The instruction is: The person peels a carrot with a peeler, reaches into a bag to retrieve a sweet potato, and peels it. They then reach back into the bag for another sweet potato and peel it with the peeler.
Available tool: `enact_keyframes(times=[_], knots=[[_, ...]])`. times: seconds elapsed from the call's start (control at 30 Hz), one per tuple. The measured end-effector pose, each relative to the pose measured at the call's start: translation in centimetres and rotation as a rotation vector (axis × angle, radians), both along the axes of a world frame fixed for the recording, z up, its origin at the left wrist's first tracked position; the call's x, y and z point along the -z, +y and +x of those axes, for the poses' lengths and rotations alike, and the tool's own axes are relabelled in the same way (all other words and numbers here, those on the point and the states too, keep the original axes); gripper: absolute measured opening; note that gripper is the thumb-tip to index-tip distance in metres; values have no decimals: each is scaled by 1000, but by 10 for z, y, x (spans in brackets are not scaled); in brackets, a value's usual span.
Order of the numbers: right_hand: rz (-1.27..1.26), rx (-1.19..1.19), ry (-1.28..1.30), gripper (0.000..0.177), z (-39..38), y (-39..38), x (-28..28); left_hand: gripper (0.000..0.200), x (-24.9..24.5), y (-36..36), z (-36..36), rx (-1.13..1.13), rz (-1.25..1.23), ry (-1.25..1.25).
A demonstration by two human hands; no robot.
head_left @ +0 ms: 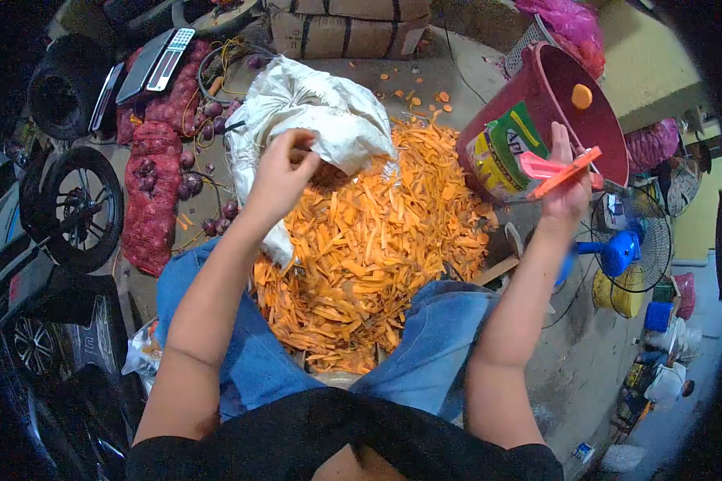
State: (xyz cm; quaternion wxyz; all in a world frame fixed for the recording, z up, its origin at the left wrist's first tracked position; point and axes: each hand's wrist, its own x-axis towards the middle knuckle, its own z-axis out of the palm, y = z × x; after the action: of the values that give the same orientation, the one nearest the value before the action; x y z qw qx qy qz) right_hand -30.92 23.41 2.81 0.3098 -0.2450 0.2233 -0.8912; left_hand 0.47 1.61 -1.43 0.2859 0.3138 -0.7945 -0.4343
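Note:
My left hand is at the mouth of a white woven sack, its fingers curled against the sack's edge. Dark shadow hides what is inside the sack. In my right hand is a pinkish-red peeler, kept in the palm while some fingers stretch upward. Beside that hand stands a tilted maroon bucket with a green and yellow label. An orange carrot piece shows against the bucket's opening, apart from my fingers. Between my knees lies a large heap of carrot peelings.
Red net bags of onions and loose onions lie at left, near a scale and a motorcycle wheel. At right stands a blue fan. Cardboard boxes are behind; carrot slices dot the floor.

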Motion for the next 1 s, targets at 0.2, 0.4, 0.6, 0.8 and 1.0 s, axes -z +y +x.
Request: enact_keyframes(times=[0.2,0.4,0.6,0.8,1.0], knots=[[484,-69,55,36,49,-41,15,21,19,-36,3,-156,154,92],[780,-100,138,26,71,-57,19,11,121,-64,-1,-471,370,81],[1071,0,239,15,69,-67,49,18,269,-47,4,-588,670,-238],[1112,22,317,11,75,-82,49,23,345,-66,11,-570,411,-426],[1238,104,375,12,65,-96,81,24,331,-124,-16,-581,144,-594]])
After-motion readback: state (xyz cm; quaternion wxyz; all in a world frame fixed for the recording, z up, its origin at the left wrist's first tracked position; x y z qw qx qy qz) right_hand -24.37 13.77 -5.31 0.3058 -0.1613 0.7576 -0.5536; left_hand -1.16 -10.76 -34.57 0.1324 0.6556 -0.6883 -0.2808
